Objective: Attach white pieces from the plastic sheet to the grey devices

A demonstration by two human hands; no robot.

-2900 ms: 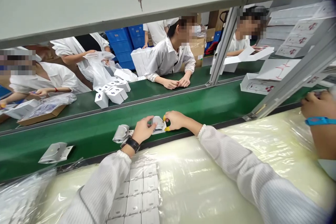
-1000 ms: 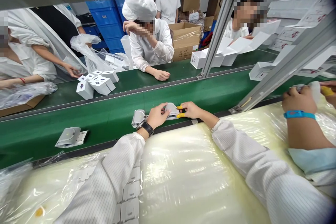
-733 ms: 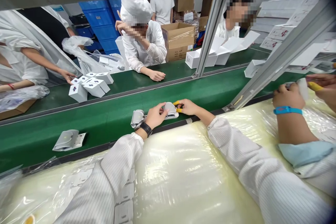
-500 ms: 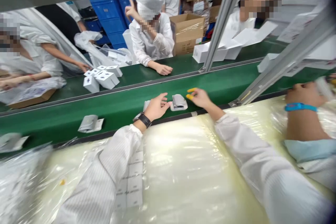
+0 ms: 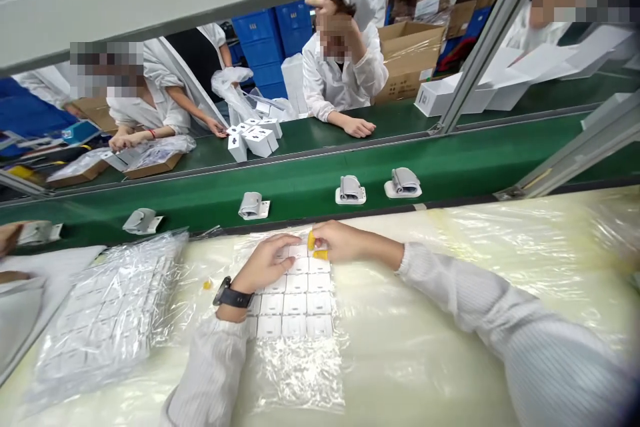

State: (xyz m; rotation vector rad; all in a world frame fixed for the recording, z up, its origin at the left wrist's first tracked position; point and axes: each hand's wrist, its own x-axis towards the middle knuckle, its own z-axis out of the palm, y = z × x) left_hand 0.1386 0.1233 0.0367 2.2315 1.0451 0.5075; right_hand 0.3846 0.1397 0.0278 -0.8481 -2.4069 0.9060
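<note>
Both hands are at the far edge of a sheet of small white square pieces (image 5: 294, 305) in clear plastic film, on the pale yellow wrapped surface. My left hand (image 5: 267, 261), a black watch on its wrist, lies over the upper left pieces with thumb and fingers apart. Yellow finger covers sit on the thumb and a finger of my right hand (image 5: 341, 241), which pinches at a white square piece in the top right corner; the fingers partly hide it. On the green belt beyond lie folded grey items on white bases, among them one on the left (image 5: 254, 205) and one on the right (image 5: 404, 183).
A plastic bag (image 5: 107, 307) of similar white pieces lies to the left, near a small yellow scrap (image 5: 207, 285). Across the green belt (image 5: 300, 170), co-workers sit by white boxes (image 5: 255, 137). A metal post (image 5: 487, 40) rises beyond the belt. Another person's hand (image 5: 10, 237) shows at far left.
Both hands have left the grey item on the belt and come back to the white pieces. My view has turned left, and the neighbour's arm with the blue wristband is out of sight.
</note>
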